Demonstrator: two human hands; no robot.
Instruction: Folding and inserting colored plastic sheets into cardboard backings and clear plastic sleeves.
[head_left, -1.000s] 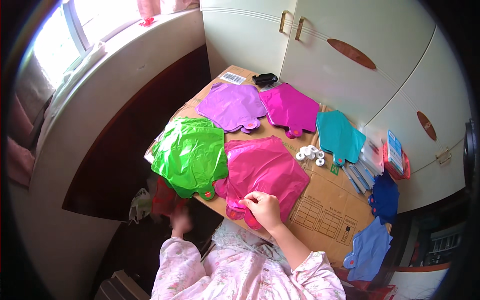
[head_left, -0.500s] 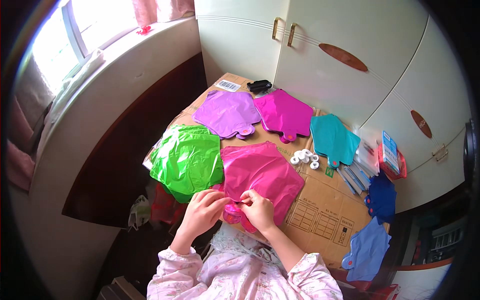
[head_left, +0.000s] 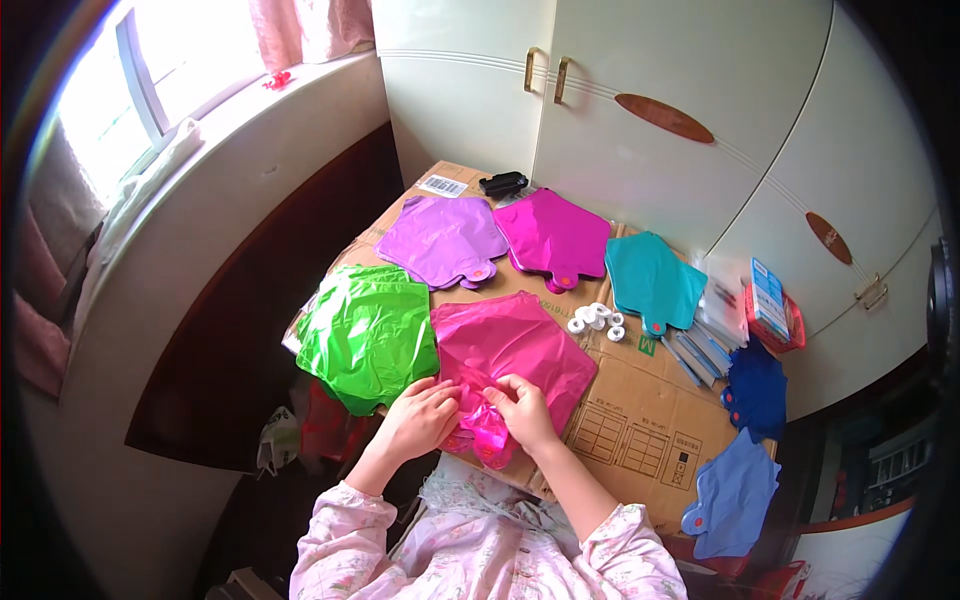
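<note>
The left hand (head_left: 420, 418) has come up to join the right hand (head_left: 522, 410) at lower centre. Both sets of fingers now pinch the pink foil balloon (head_left: 515, 350) at its neck, beside the green balloon (head_left: 368, 335).

a green foil balloon (head_left: 368, 335) lies flat on the cardboard sheet (head_left: 640, 420), with a purple balloon (head_left: 443, 240) and a magenta balloon (head_left: 555, 235) side by side beyond it and a teal balloon (head_left: 652, 280) further right. small white rolls (head_left: 596, 320) cluster just below the teal one, and a black gadget (head_left: 503, 184) sits at the far edge. a dark blue balloon (head_left: 757, 390) and a light blue balloon (head_left: 735, 495) hang off the right side, below a red basket (head_left: 775, 315).
</note>
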